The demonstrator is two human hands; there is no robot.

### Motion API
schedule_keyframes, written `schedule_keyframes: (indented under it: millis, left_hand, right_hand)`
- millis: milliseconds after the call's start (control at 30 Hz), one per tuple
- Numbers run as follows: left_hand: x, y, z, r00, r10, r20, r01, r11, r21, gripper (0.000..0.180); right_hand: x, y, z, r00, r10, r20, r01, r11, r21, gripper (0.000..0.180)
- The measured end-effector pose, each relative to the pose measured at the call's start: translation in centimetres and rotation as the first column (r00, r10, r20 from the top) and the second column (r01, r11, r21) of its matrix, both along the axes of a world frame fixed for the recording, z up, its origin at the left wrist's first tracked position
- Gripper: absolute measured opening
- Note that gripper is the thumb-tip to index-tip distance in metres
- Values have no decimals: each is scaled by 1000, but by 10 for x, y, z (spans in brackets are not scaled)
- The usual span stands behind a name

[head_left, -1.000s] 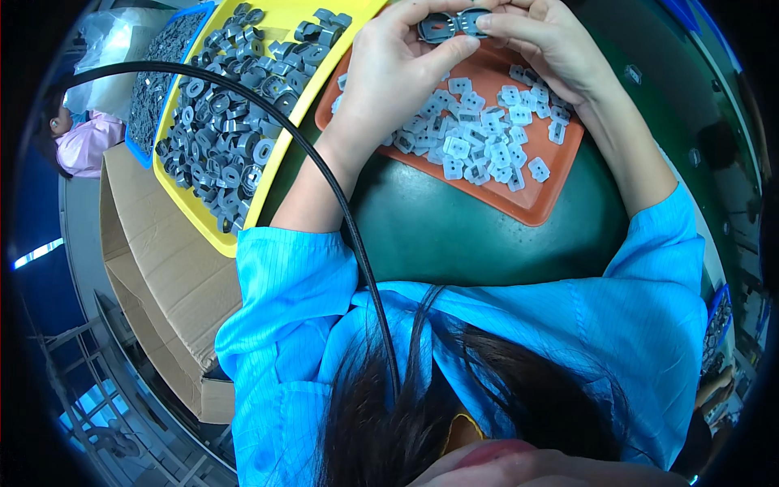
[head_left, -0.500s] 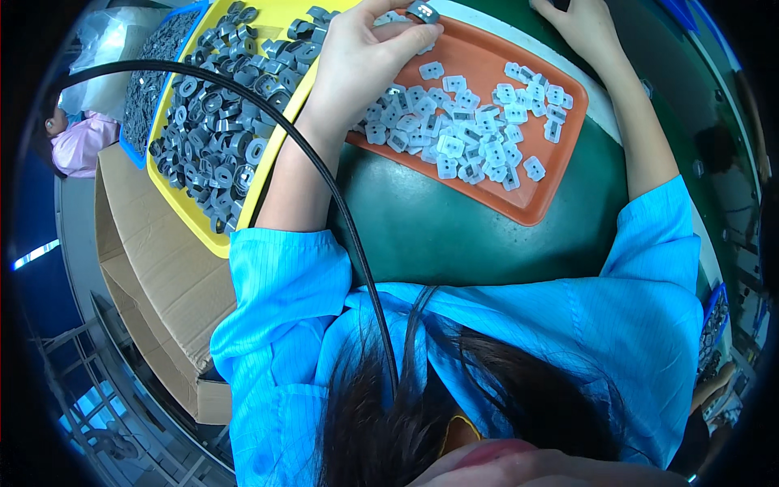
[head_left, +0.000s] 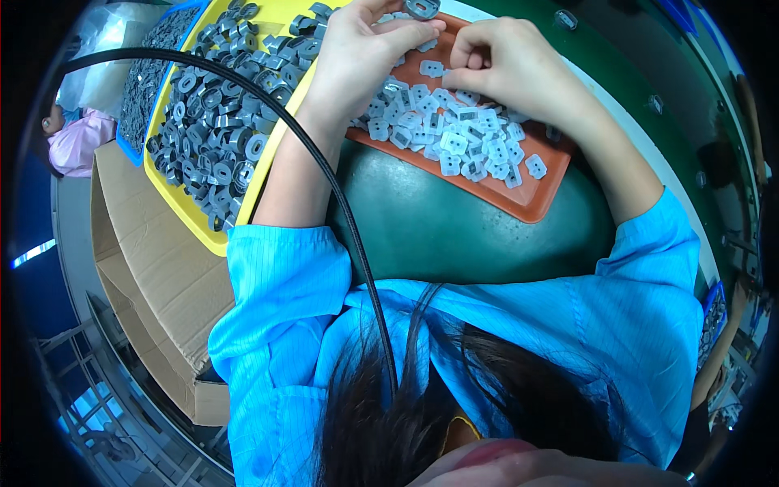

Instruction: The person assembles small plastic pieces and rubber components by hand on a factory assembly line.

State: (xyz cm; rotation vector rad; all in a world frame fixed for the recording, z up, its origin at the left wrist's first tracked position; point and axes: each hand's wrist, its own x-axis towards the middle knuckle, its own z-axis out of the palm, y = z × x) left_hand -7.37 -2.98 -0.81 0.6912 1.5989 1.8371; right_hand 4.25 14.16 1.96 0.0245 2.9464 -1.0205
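Near the top edge, my left hand (head_left: pixel 357 61) pinches a dark grey oval plastic ring (head_left: pixel 422 8) between thumb and fingers. My right hand (head_left: pixel 515 73) is over the orange tray (head_left: pixel 531 207), its thumb and index finger brought together among small translucent white plastic pieces (head_left: pixel 454 144). Whatever those fingertips may hold is too small or hidden to name. The white pieces, each with small holes, lie heaped under and beside the right hand. To the left of my left forearm, a yellow tray (head_left: pixel 191 219) holds many loose dark grey oval parts (head_left: pixel 215 122).
A blue tray (head_left: pixel 130 146) of small dark parts stands at the far left, beside a clear plastic bag (head_left: pixel 114 53). Below is an open cardboard box (head_left: pixel 162 252). A black cable (head_left: pixel 324 166) arcs across my left forearm. Spaced parts (head_left: pixel 565 19) lie on a green surface at right.
My right hand has come left and down from the green surface to the white pieces in the orange tray, its fingers closing. My left hand still holds the grey ring, now tilted differently.
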Motion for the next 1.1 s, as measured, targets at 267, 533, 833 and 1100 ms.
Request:
schedule_keyframes:
  millis: [267, 533, 833, 1100]
  left_hand:
    - [20, 18, -3, 911, 154, -382, -197, 977, -76, 39]
    - [32, 21, 5, 672, 250, -697, -356, 934, -8, 30]
    - [23, 18, 0, 320, 286, -903, -267, 942, 203, 32]
    - [16, 11, 2, 451, 89, -888, -12, 996, 94, 32]
  right_hand:
    - [-11, 22, -13, 938, -332, -104, 90, 521, -849, 15]
    - [-2, 9, -9, 921, -338, -195, 165, 790, -590, 17]
    - [-9, 11, -4, 965, -252, -75, 105, 631, -768, 25]
    - [-1, 34, -8, 997, -42, 61, 74, 594, -801, 22]
